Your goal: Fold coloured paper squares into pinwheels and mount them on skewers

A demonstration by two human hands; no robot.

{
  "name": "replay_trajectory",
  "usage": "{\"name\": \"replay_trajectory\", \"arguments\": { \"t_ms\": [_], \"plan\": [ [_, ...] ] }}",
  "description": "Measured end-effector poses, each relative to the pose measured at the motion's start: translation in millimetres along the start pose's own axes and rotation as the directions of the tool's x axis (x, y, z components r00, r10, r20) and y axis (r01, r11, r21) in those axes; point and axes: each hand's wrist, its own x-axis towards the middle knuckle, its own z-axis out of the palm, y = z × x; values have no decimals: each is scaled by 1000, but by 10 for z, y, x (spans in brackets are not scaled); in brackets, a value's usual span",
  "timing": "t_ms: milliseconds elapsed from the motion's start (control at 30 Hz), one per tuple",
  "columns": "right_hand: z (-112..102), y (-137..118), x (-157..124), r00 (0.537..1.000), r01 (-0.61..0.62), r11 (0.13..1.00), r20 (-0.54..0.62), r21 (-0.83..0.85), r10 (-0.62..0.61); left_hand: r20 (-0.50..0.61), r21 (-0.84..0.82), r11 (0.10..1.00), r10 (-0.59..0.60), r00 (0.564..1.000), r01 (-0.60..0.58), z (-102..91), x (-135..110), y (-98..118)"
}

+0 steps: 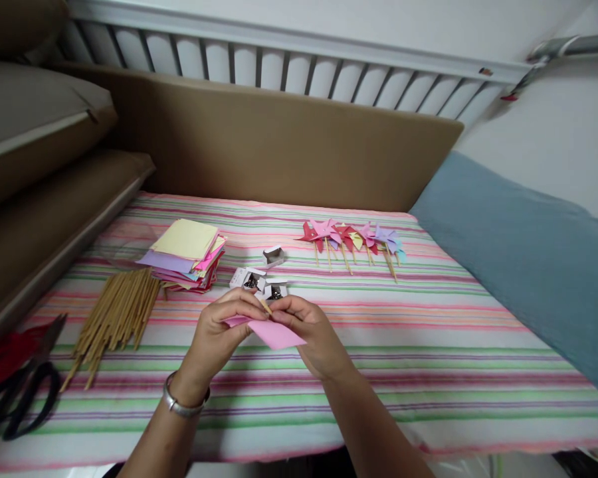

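My left hand (232, 324) pinches a pink paper pinwheel (278, 335) from its left side. My right hand (303, 325) grips the end of a thin wooden stick (266, 307) that pokes up behind the paper. The fingers of both hands meet around the spot where stick and paper join, and most of the stick is hidden. Just beyond my fingertips stand small white boxes, one of them (276, 290) holding dark metal bits; another box (274, 255) lies a little farther back.
Colored paper squares (184, 240) are stacked at the left, with a bundle of wooden sticks (117, 309) in front. Black-handled scissors (27, 385) lie at the far left. Several pinwheels (351, 238) rest at the back right on the striped cloth (428, 345). A brown board (279, 146) stands behind.
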Motion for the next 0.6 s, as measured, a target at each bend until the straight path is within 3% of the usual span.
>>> {"name": "replay_trajectory", "arguments": {
  "t_ms": [233,600],
  "plan": [
    [10,-7,1,998,63,994,-2,-90,-63,-39,2,1000,-23,999,23,18,7,6],
    [58,-33,-26,998,51,992,-38,-115,-55,-59,-25,1000,-17,998,16,20,8,1]
  ]
}}
